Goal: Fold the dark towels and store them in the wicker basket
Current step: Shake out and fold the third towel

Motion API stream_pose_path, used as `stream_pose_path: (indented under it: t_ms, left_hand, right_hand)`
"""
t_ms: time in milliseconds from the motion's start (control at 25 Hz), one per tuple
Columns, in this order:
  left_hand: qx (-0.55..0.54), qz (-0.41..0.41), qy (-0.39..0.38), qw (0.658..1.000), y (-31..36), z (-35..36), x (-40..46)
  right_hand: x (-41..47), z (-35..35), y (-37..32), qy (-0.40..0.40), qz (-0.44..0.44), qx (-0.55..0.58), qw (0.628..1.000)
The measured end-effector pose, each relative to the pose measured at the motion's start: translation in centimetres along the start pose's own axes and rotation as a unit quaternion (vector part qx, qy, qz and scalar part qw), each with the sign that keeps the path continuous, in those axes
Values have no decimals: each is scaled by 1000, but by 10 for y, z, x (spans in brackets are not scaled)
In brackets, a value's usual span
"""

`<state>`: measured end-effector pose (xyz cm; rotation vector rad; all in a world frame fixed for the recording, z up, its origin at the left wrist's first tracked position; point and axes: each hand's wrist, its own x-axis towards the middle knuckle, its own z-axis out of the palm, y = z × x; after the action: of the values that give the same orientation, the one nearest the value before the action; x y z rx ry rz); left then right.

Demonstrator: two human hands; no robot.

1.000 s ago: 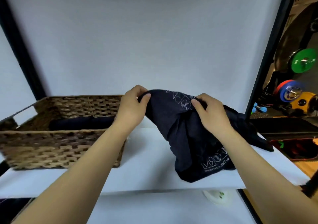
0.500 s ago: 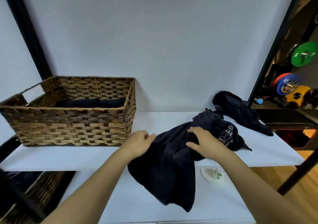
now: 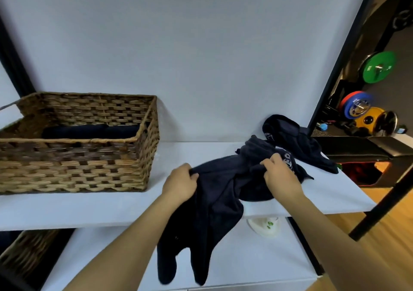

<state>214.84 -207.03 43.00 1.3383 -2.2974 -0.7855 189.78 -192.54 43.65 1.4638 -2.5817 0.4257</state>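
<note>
A dark navy towel (image 3: 214,203) lies crumpled on the white shelf (image 3: 67,208) and hangs over its front edge. My left hand (image 3: 180,184) grips its left edge and my right hand (image 3: 280,174) grips a bunched part near its white print. A second dark towel (image 3: 295,141) lies crumpled at the back right of the shelf. The wicker basket (image 3: 73,167) stands on the shelf to the left, with folded dark towels (image 3: 89,131) inside.
A lower white shelf (image 3: 245,257) sits beneath, with a small white object (image 3: 266,226) on it. Another wicker basket (image 3: 24,250) shows at lower left. Black frame posts (image 3: 335,67) stand right and left. Weight plates (image 3: 377,67) lie beyond.
Both hands lowered the towel from in front of the basket onto the shelf, and it now drapes further over the front edge. The view tilted down, revealing the second towel.
</note>
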Motion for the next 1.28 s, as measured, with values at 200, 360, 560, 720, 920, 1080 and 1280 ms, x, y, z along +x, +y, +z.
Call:
stream_pose_path:
  t_ms: [200,360,560,720,920,1080,1280]
  left_hand:
    - [-317,-37,174,932,47,-61,53]
    - [-185,-63,81,977,43,-52,82]
    - [-4,-129,-32,991,31,-16,78]
    - [38,-75,-8,996,33,-35,79]
    - [-161,11,162,974,70,-109,54]
    - [-225,22,205,952,72,-140,37]
    - [-88,-40,72,993,41,-95,16]
  right_hand:
    - [53,-63,61,251,148,262,920]
    - [76,-51,65,59,87,57,993]
    - [27,14,1,-9,-227,18,974]
    - [27,47,-24,-46,-217,-96,970]
    - [71,-8,-28,183,-147,55,971]
    - [107,-78,-40,163,36,445,880]
    - [80,3,-77,-101,149,525,832]
